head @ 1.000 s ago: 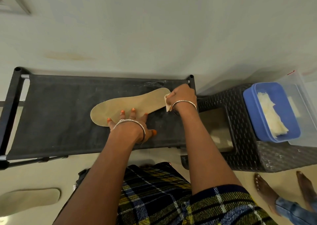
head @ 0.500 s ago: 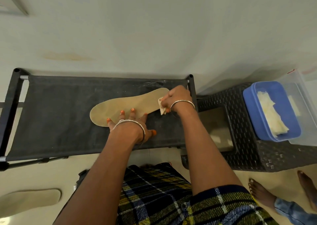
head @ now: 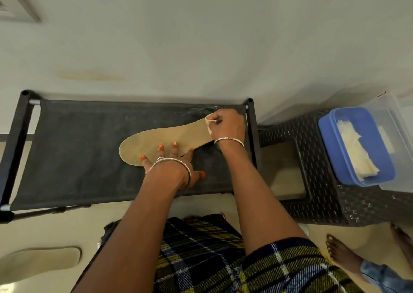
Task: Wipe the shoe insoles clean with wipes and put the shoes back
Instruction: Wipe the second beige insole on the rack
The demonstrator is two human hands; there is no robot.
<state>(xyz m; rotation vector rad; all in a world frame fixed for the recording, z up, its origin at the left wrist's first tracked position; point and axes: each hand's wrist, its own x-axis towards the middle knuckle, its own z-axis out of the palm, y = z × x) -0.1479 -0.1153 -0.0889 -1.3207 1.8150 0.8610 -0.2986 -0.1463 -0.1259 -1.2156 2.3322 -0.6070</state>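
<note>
A tan shoe insole (head: 161,139) lies flat on the black fabric shelf of a low rack (head: 73,154). My left hand (head: 172,160) presses its near edge with straight, spread fingers. At the insole's right end, my right hand (head: 228,126) grips a small crumpled wipe (head: 209,125) against the surface. A second tan insole (head: 42,262) lies on the floor at the lower left. No shoes are in view.
A dark woven plastic stool (head: 324,194) stands right of the rack. On it sits a blue tub (head: 328,143) holding white wipes (head: 355,152), with a clear container (head: 400,136) beside it. Another person's bare feet (head: 342,253) stand at the lower right. A pale wall is behind.
My right hand with the wipe has slid along the insole's right end, first toward me and then back to the far tip. My left hand has stayed pressed in place.
</note>
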